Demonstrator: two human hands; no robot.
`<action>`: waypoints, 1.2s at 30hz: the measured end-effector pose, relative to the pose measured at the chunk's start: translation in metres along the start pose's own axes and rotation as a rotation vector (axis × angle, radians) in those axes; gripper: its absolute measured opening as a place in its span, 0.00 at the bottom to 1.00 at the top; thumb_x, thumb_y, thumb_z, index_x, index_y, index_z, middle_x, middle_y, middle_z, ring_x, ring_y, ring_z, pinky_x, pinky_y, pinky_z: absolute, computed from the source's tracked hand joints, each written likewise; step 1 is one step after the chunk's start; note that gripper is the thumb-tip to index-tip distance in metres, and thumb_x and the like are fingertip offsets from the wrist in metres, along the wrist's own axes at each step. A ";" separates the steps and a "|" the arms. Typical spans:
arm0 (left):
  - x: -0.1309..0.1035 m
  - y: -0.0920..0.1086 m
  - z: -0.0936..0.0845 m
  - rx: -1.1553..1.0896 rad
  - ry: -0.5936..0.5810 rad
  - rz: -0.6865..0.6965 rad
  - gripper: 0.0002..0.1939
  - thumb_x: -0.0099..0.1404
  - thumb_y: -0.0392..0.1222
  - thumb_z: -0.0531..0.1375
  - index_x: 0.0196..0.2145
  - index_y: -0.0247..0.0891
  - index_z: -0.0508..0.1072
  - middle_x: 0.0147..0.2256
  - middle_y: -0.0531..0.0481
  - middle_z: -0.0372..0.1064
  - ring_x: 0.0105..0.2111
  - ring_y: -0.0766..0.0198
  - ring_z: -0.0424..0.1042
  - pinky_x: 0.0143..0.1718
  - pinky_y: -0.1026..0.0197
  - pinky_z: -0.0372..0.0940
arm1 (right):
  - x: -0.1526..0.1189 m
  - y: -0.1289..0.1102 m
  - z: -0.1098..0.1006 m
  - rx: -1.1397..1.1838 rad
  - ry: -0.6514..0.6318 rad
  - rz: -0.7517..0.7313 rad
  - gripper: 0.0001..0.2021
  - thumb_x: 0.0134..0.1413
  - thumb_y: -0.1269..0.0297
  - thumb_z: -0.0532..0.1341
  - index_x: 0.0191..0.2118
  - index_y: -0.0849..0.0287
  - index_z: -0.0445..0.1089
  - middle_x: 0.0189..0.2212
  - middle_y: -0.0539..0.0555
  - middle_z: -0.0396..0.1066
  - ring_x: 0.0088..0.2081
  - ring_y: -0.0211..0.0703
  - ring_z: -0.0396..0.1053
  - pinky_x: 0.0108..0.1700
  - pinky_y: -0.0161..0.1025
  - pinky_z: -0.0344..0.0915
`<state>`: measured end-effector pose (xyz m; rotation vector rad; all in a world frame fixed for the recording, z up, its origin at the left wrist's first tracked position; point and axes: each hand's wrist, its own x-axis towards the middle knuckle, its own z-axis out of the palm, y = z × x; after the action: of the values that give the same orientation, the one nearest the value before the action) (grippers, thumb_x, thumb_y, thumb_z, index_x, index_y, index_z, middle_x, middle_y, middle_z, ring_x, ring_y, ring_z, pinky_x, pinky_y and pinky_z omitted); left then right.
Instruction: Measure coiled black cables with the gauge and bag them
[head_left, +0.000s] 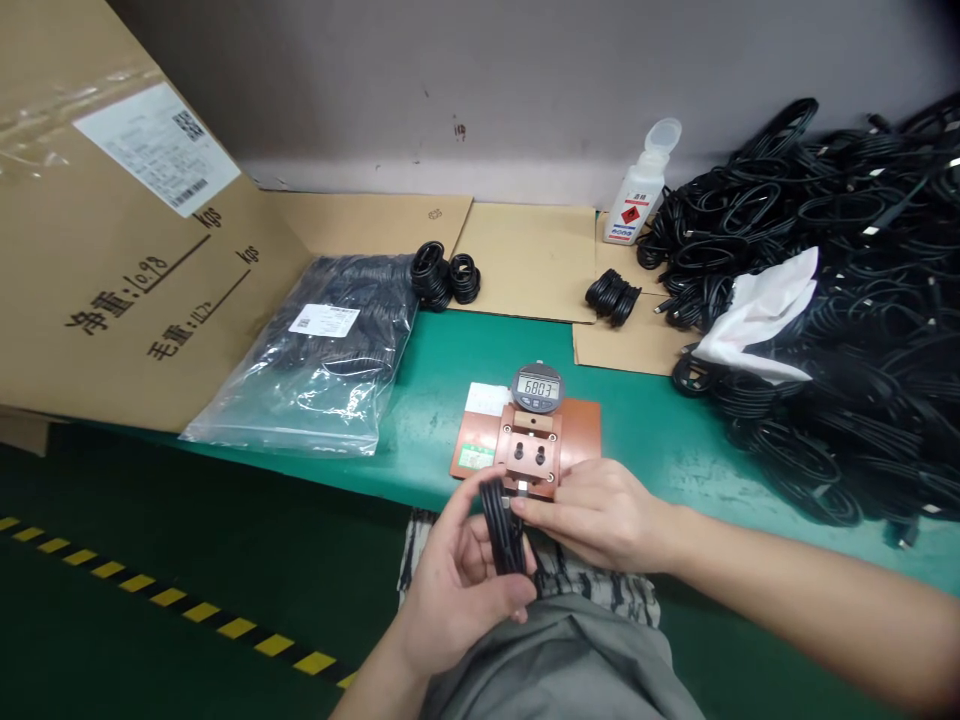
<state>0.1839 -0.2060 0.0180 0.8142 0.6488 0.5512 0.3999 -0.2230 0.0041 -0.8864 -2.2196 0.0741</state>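
Now your left hand [457, 580] grips the coiled black cable [501, 530] while your right hand [600, 515] pinches its plug at the copper test fixture's [532, 455] slot under the digital gauge [537, 388]; next calls for a straight, steady seating, I judge.

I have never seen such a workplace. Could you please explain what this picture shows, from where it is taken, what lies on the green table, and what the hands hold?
The one picture comes from a camera on the person's head, looking down at their own bare hands. The left hand grips a coiled black cable. The right hand presses the cable's end toward a small copper-coloured fixture at the edge of the green table. On the fixture sits a round digital gauge showing digits. To the right lies a big pile of black cables with a white cloth; to the left, a plastic bag of cables and a cardboard box. A white bottle stands behind.
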 end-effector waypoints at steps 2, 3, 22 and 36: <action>0.000 -0.003 -0.002 -0.021 -0.030 0.013 0.44 0.55 0.39 0.73 0.62 0.46 0.54 0.32 0.51 0.74 0.22 0.70 0.71 0.24 0.68 0.72 | 0.000 -0.001 0.000 -0.005 -0.005 -0.006 0.13 0.67 0.72 0.51 0.54 0.66 0.65 0.21 0.48 0.70 0.20 0.36 0.64 0.23 0.37 0.56; 0.000 -0.004 -0.004 -0.027 -0.040 0.019 0.43 0.56 0.38 0.73 0.62 0.46 0.54 0.32 0.51 0.74 0.22 0.70 0.71 0.24 0.68 0.72 | 0.001 -0.001 0.000 -0.007 -0.004 -0.009 0.13 0.68 0.72 0.50 0.53 0.66 0.66 0.20 0.48 0.69 0.20 0.36 0.64 0.22 0.37 0.56; 0.008 0.001 -0.006 -0.002 -0.076 0.016 0.45 0.56 0.35 0.72 0.63 0.45 0.50 0.32 0.52 0.73 0.22 0.71 0.71 0.23 0.70 0.72 | -0.001 -0.001 0.002 -0.053 0.020 0.008 0.14 0.66 0.74 0.53 0.55 0.67 0.64 0.21 0.48 0.71 0.19 0.36 0.64 0.22 0.36 0.59; 0.009 0.003 -0.007 0.039 -0.081 -0.014 0.55 0.54 0.34 0.73 0.69 0.42 0.44 0.32 0.52 0.71 0.27 0.69 0.69 0.25 0.69 0.72 | 0.001 -0.002 0.002 -0.054 0.055 0.010 0.10 0.64 0.75 0.56 0.50 0.68 0.68 0.21 0.49 0.71 0.20 0.37 0.63 0.22 0.37 0.57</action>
<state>0.1842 -0.1951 0.0146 0.8636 0.5916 0.4918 0.3973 -0.2239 0.0039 -0.9181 -2.1754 -0.0056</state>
